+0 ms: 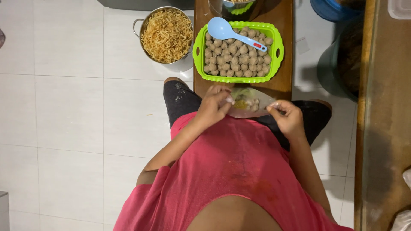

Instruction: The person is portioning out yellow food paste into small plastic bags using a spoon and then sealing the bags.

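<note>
Both of my hands are pinching one small clear plastic bag and holding it up in front of my belly. Left hand is bent at the wrist, with its fingers curled tight on the bag's left top corner. Right hand has its fingers closed on the bag's right top corner, and that arm runs down along my right side. So neither hand is loose; each one grips the bag.

I can see a few little meatballs and something yellow inside the bag (I cannot tell what the yellow bit is). It hangs just over the near edge of the wooden bench.

On the bench, just past the bag, sits a green basket full of round brown meatballs. A blue spoon lies on top of them, with its bowl toward the basket's far left corner and its handle pointing to the right. At the far edge of the bench I see part of a metal bowl.

On the white floor, just beside the bench's left edge, stands a metal pot full of dry yellow noodles.

My knees stick out on both sides of the bench's near end.
</note>
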